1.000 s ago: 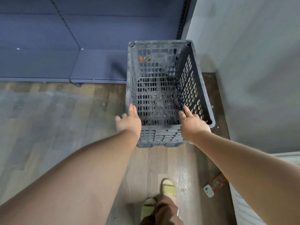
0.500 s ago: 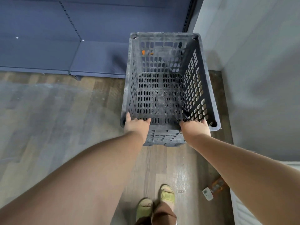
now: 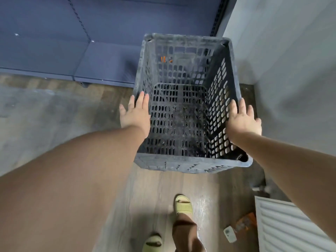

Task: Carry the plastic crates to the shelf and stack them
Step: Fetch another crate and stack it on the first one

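A dark perforated plastic crate [image 3: 189,110], open side up, stands near the foot of the blue shelf [image 3: 101,60], its far end over the shelf's base board and its near end over the wooden floor [image 3: 60,113]; whether it rests on either cannot be told. The left hand [image 3: 135,113] lies flat against the outside of the left rim, fingers straight; the right hand [image 3: 242,120] lies likewise against the right rim, fingers spread. Neither hand curls round the crate. To seat the crate well, both hands should press evenly on opposite walls, so that it travels square to the shelf and does not skew toward the grey wall [image 3: 291,70] just beside its right side. Little room is left for the right hand there. Behind, near the sandalled feet [image 3: 182,206], lie a small white device [image 3: 230,233], an orange packet [image 3: 245,222] and a white slatted panel [image 3: 291,230], which could trip a backward step.
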